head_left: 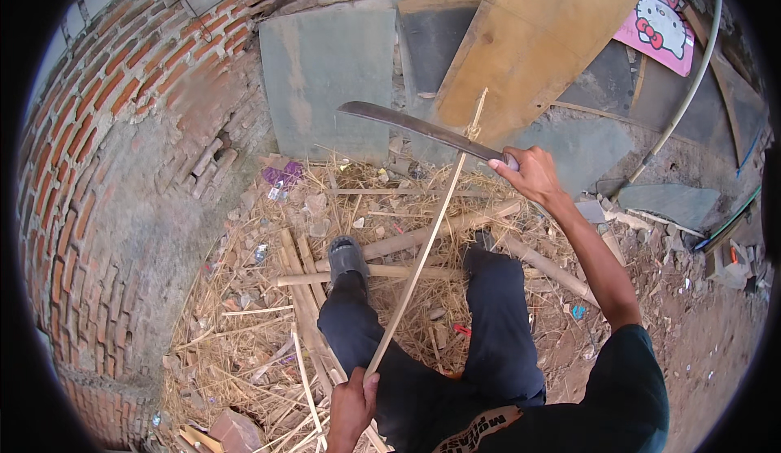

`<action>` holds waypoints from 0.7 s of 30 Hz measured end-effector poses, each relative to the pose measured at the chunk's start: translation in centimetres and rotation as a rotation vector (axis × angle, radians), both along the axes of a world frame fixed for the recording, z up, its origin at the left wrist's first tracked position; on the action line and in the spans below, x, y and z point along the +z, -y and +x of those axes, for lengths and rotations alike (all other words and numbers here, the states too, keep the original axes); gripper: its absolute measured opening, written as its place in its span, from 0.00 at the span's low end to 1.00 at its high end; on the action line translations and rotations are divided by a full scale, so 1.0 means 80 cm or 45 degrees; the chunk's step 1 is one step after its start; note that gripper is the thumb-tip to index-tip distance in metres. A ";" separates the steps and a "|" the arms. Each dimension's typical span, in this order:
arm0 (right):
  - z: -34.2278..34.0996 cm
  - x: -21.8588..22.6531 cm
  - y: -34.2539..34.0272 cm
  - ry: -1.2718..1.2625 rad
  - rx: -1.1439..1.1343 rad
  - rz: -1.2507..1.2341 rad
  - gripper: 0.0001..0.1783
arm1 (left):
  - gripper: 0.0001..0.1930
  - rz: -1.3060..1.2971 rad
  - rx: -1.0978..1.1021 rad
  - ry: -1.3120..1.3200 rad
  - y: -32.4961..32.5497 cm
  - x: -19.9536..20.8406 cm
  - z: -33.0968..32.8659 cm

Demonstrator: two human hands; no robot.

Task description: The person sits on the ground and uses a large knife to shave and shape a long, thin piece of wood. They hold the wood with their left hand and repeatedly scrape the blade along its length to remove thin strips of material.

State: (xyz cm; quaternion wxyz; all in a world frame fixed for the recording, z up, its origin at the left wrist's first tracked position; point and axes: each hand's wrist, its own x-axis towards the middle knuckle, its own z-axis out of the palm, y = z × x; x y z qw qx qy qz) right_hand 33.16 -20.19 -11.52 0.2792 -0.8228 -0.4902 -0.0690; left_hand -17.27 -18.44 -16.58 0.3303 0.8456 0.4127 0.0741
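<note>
My right hand (530,175) is closed round the handle of a machete (415,124), whose long dark blade points to the left. The blade crosses a long pale bamboo strip (423,249) near its far end, where frayed shavings (473,131) curl up. Down by my left thigh, my left hand (354,408) grips the near end of that strip, thumb on top. The strip slants up and away from my left hand, passing between my knees. Whether the edge is biting into the strip cannot be made out.
Bamboo poles (443,231) and split strips (301,290) lie among shavings and rubble around my feet. A brick wall (106,127) rises on the left. Boards, including a large tan one (537,38), lean at the back. A pale pipe (687,99) runs down at the right.
</note>
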 end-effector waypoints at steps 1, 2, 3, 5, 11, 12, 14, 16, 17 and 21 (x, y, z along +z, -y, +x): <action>-0.016 -0.007 0.003 -0.002 -0.009 -0.045 0.32 | 0.15 0.013 -0.004 -0.008 -0.002 -0.005 -0.004; -0.029 -0.018 0.007 0.001 0.045 -0.002 0.32 | 0.15 0.025 -0.013 -0.014 -0.003 -0.009 -0.005; -0.041 -0.032 0.010 0.005 0.098 0.040 0.32 | 0.14 0.015 -0.037 -0.015 -0.004 -0.013 -0.004; -0.059 -0.037 0.012 0.049 0.216 0.108 0.31 | 0.14 0.004 -0.055 0.002 -0.006 -0.013 0.000; -0.008 -0.022 0.021 0.009 0.055 0.208 0.30 | 0.13 -0.064 -0.059 0.021 -0.005 -0.029 -0.039; 0.004 -0.023 0.023 0.037 0.008 0.190 0.30 | 0.13 -0.064 -0.046 0.010 -0.004 -0.030 -0.047; 0.004 -0.020 0.017 0.058 -0.001 0.171 0.30 | 0.15 -0.114 0.028 -0.001 -0.007 -0.035 -0.059; -0.026 -0.035 0.018 0.018 0.030 0.148 0.31 | 0.15 -0.015 -0.005 -0.025 -0.010 -0.048 -0.060; -0.041 -0.043 0.018 0.064 0.116 0.232 0.32 | 0.13 0.009 -0.019 -0.031 -0.013 -0.052 -0.057; -0.056 -0.035 0.023 0.233 0.338 0.199 0.31 | 0.10 0.048 -0.023 -0.055 -0.024 -0.054 -0.063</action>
